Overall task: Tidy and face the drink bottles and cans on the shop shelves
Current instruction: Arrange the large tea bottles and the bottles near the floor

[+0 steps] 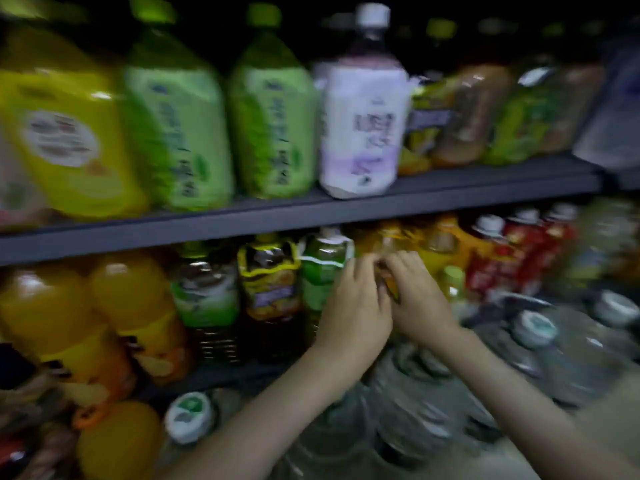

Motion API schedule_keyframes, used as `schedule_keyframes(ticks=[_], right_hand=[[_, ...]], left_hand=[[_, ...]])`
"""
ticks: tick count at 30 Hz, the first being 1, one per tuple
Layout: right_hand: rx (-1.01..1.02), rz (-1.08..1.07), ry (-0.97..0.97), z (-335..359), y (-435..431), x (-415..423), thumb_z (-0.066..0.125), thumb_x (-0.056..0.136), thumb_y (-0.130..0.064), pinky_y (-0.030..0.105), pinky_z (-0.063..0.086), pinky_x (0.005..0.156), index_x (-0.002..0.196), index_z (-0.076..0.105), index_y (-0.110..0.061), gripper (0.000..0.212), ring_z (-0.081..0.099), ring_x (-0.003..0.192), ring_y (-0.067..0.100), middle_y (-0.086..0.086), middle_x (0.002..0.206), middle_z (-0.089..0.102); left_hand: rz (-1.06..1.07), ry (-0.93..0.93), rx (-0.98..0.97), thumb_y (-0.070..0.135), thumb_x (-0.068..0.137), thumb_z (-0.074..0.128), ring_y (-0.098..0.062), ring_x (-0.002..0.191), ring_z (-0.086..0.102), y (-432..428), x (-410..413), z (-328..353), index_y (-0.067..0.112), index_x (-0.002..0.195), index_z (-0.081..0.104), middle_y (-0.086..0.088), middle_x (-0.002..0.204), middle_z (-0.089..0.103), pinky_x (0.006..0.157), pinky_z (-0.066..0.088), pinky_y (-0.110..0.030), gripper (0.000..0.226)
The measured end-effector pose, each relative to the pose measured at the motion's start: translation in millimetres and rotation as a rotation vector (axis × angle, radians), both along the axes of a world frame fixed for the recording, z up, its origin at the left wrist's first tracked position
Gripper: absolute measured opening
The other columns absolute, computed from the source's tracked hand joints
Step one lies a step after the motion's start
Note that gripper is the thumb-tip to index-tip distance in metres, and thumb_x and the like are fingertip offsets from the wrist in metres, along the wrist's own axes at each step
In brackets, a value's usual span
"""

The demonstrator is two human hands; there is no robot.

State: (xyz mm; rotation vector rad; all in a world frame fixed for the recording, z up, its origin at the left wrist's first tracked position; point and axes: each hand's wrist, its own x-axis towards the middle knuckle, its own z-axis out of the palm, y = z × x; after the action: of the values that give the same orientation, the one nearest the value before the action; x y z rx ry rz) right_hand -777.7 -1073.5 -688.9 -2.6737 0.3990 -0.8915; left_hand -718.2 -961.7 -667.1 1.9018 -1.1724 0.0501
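Left grip: the left hand (353, 306) has its fingers curled onto the left side of an orange-labelled bottle (390, 285), thumb side up.
Right grip: the right hand (419, 299) curls round the same bottle from the right; the fingertips of the two hands nearly meet at its front.
Held bottle: it stands upright on the lower shelf, mostly hidden by the hands. Motion blur makes its label unreadable.
Left neighbour: a green bottle (323, 268) with a white cap, just beside the left hand.
Further left: a dark bottle with a yellow-edged label (268, 282), then a bottle with a green and white label (204, 292), then two orange drink bottles (131, 299).
Right neighbours: yellow-orange bottles, then red-labelled bottles (495, 258) with white caps.
Shelf board: a grey shelf edge (242, 220) runs above the hands.
Upper shelf: a white and purple bottle (360, 126) above the hands, two pale green bottles (180, 126) to its left, and a yellow bottle (65, 133) at far left.
Near right: clear water bottles (533, 327) with white caps, below the right forearm.
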Motion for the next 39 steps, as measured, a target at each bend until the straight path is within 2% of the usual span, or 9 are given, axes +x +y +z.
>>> schedule_keyframes(ticks=[4,6,8,13,18,21,24,31,39], right_hand=[[0.164,-0.339,0.29,-54,-77,-112,0.039,0.079,-0.033,0.035,0.038,0.076,0.099,0.059,-0.002,0.042,0.052,0.092,0.033,0.014,0.094,0.058],[0.235,-0.42,0.457,-84,-99,-160,0.04,0.076,-0.042,0.041,0.045,0.081,0.108,0.057,-0.004,0.053,0.054,0.1,0.036,0.015,0.104,0.057],[0.252,-0.471,0.582,-102,-107,-195,0.053,0.08,-0.037,0.039,0.047,0.08,0.117,0.052,-0.01,0.046,0.055,0.103,0.032,0.011,0.111,0.057],[0.171,-0.385,0.601,-124,-101,-249,0.063,0.074,-0.025,0.034,0.044,0.065,0.091,0.054,-0.009,0.026,0.059,0.082,0.033,0.011,0.087,0.061],[0.38,-0.532,1.061,-140,-94,-299,0.045,0.09,-0.053,0.039,0.041,0.093,0.134,0.034,-0.013,0.06,0.046,0.121,0.028,0.009,0.132,0.047],[0.592,-0.55,1.226,-141,-84,-314,0.041,0.097,-0.04,0.04,0.045,0.091,0.146,0.02,-0.012,0.06,0.051,0.122,0.03,0.01,0.138,0.047],[0.7,-0.557,1.267,-150,-84,-324,0.041,0.099,-0.021,0.04,0.048,0.09,0.145,0.02,-0.011,0.051,0.055,0.117,0.031,0.014,0.134,0.049],[1.0,-0.539,1.22,-155,-90,-334,0.04,0.099,-0.029,0.037,0.037,0.102,0.151,0.01,-0.014,0.062,0.047,0.126,0.032,0.018,0.144,0.039],[0.98,-0.626,0.95,-53,-108,-349,0.05,0.09,-0.041,0.033,0.046,0.085,0.137,0.034,-0.017,0.055,0.059,0.111,0.029,0.012,0.124,0.058]], left_hand=[[-0.264,0.092,0.344,0.019,0.093,0.05,-0.023,0.111,0.051,-78,-81,-31,0.016,0.121,0.047,-0.004,0.122,0.05,0.09,0.043,-0.035,0.028],[-0.344,0.12,0.46,0.017,0.092,0.052,-0.026,0.114,0.051,-110,-114,-53,0.014,0.12,0.049,-0.007,0.123,0.052,0.092,0.043,-0.036,0.029],[-0.379,0.168,0.55,0.015,0.091,0.052,-0.027,0.116,0.051,-132,-141,-78,0.012,0.12,0.049,-0.009,0.125,0.053,0.094,0.043,-0.035,0.03],[-0.415,0.243,0.69,0.01,0.088,0.051,-0.031,0.113,0.052,-155,-194,-127,0.008,0.117,0.052,-0.014,0.121,0.056,0.091,0.039,-0.034,0.03],[-0.467,0.279,0.866,0.01,0.089,0.054,-0.028,0.113,0.053,-160,-220,-144,0.005,0.12,0.053,-0.015,0.121,0.056,0.093,0.037,-0.029,0.031],[-0.462,0.29,0.99,0.007,0.089,0.052,-0.029,0.112,0.052,-160,-227,-131,0.004,0.12,0.052,-0.018,0.119,0.057,0.09,0.034,-0.026,0.031],[-0.43,0.314,1.071,0.006,0.089,0.052,-0.028,0.11,0.054,-161,-232,-112,0.004,0.122,0.051,-0.017,0.119,0.058,0.09,0.037,-0.028,0.032],[-0.434,0.316,1.163,0.005,0.088,0.052,-0.029,0.109,0.056,-178,-243,-87,0.002,0.117,0.055,-0.016,0.116,0.06,0.093,0.04,-0.031,0.028],[-0.542,0.277,1.269,0.022,0.083,0.063,-0.03,0.127,0.043,-200,-288,-30,0.006,0.135,0.041,-0.014,0.137,0.044,0.105,0.034,-0.032,0.058]])
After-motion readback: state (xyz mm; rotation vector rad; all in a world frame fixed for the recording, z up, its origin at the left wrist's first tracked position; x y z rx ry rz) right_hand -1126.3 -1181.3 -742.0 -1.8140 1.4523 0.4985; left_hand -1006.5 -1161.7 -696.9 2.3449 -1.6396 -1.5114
